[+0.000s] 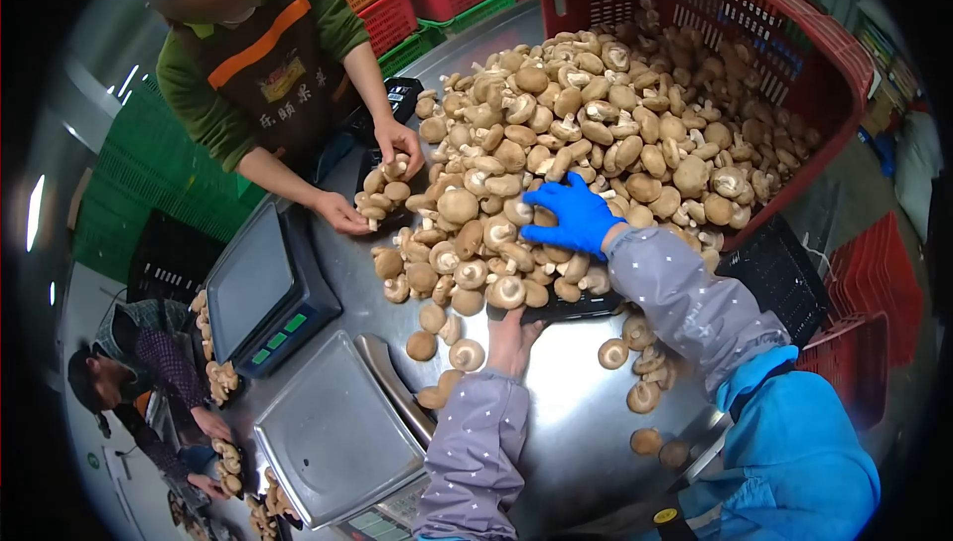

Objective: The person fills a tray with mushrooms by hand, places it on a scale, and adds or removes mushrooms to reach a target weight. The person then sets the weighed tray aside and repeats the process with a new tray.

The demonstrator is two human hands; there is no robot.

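A big heap of brown mushrooms (556, 114) spills from a tipped red crate (834, 45) onto the metal table (566, 392). My right hand (574, 215), in a blue glove, lies on the heap with its fingers spread over the mushrooms. Lower down, my bare left hand (511, 340) grips the near edge of a black tray (581, 307), its thumb along the rim. Mushrooms cover most of that tray. Several loose mushrooms (467, 353) lie on the metal to the left of my left hand, and more (645, 397) sit to the right of the tray.
Across the table a co-worker (268, 74) in an apron handles mushrooms with both hands. A scale with a dark plate (260, 288) and one with a steel plate (338, 432) stand at left. Another person (149, 372) works at lower left. Black trays (779, 278) are at right.
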